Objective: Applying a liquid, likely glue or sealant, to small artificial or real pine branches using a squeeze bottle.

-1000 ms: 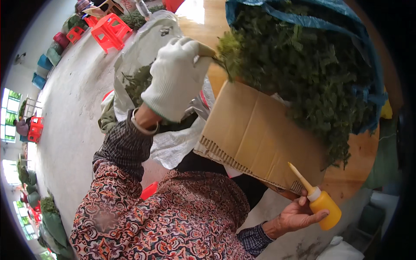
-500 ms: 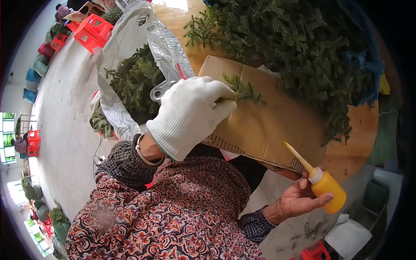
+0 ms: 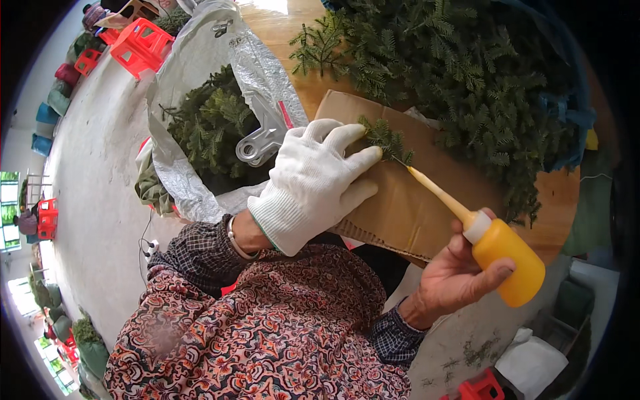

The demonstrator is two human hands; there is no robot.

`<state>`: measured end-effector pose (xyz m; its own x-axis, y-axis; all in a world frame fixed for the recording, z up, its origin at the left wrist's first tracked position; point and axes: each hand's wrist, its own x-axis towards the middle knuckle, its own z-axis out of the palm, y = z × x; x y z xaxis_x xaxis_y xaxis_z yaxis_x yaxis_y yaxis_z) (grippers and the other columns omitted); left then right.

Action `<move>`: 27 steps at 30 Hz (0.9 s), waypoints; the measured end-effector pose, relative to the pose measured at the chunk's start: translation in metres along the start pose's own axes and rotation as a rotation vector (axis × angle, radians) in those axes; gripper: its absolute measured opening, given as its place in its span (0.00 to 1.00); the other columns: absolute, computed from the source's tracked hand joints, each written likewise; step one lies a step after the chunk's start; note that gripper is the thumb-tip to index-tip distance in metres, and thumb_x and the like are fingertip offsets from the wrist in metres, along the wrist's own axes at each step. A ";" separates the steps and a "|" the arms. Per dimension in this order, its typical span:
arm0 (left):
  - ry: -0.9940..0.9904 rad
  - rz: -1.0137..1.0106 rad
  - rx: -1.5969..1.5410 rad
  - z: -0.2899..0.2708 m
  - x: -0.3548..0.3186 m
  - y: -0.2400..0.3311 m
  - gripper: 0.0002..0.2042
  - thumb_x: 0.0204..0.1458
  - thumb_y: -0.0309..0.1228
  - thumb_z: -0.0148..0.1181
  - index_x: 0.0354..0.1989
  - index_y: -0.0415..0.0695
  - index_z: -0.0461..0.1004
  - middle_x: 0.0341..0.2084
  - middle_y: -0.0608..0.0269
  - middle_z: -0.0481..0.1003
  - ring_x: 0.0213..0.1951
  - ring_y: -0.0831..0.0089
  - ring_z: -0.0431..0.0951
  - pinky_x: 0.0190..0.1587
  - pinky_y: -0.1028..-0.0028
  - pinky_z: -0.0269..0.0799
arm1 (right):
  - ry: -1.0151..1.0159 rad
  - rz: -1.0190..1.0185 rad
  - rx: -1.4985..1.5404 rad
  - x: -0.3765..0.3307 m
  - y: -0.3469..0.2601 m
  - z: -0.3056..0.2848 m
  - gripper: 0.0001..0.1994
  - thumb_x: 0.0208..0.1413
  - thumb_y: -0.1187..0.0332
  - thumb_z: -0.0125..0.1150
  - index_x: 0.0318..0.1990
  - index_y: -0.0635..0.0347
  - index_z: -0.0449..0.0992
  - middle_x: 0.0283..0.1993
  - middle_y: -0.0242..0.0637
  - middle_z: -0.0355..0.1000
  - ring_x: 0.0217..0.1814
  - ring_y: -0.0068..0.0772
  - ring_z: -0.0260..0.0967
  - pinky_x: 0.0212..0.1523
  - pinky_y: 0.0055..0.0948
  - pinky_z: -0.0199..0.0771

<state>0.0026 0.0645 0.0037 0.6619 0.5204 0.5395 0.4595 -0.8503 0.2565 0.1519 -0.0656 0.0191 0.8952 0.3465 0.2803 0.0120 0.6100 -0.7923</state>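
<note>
My left hand (image 3: 318, 178), in a white knit glove, reaches over the cardboard (image 3: 393, 200) with its fingertips on a small fir sprig (image 3: 390, 142). Two fingers lie against the sprig's leafy part; the thumb stands apart. My bare right hand (image 3: 460, 273) is wrapped round a yellow squeeze bottle (image 3: 512, 263) with a white collar and a long tapered nozzle. The nozzle's tip meets the sprig's thin stem end, or comes very close to it. Beside the glove, a silver-grey piece with a round eye (image 3: 259, 145) shows against the bag.
A big heap of fir branches (image 3: 453, 73) covers the far right of the wooden table (image 3: 553, 200). At left, an open silvery bag (image 3: 183, 177) holds more fir greenery (image 3: 210, 120). Red plastic stools (image 3: 142, 47) stand on the concrete floor (image 3: 100, 153). A white bag (image 3: 531, 363) sits at lower right.
My right hand has raised the bottle up and left, bringing its nozzle to the sprig. My left hand has shifted slightly right, its fingers now spread wider over the sprig.
</note>
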 end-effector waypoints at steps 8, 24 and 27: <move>0.009 -0.012 -0.032 0.007 -0.011 0.007 0.19 0.40 0.39 0.62 0.44 0.49 0.75 0.47 0.61 0.69 0.45 0.59 0.68 0.44 0.61 0.63 | -0.104 -0.043 -0.113 -0.014 0.018 0.009 0.26 0.58 0.52 0.54 0.58 0.55 0.57 0.46 0.49 0.70 0.28 0.29 0.69 0.32 0.23 0.75; 0.061 -0.032 -0.022 0.008 -0.013 0.013 0.19 0.39 0.40 0.63 0.43 0.51 0.75 0.51 0.61 0.67 0.49 0.60 0.66 0.47 0.61 0.60 | -0.079 0.026 -0.140 -0.011 0.024 0.006 0.23 0.58 0.54 0.53 0.55 0.58 0.59 0.44 0.48 0.69 0.25 0.28 0.67 0.32 0.23 0.74; -0.013 -0.024 -0.069 0.005 -0.013 0.011 0.19 0.39 0.40 0.63 0.43 0.51 0.75 0.52 0.61 0.67 0.50 0.61 0.66 0.49 0.61 0.58 | -0.079 0.022 -0.144 -0.012 0.023 0.006 0.23 0.58 0.54 0.53 0.54 0.58 0.59 0.44 0.48 0.69 0.25 0.28 0.67 0.31 0.22 0.74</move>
<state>0.0023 0.0490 -0.0046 0.6591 0.5416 0.5218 0.4340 -0.8406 0.3242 0.1390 -0.0509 0.0008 0.8580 0.4172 0.2996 0.0619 0.4950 -0.8667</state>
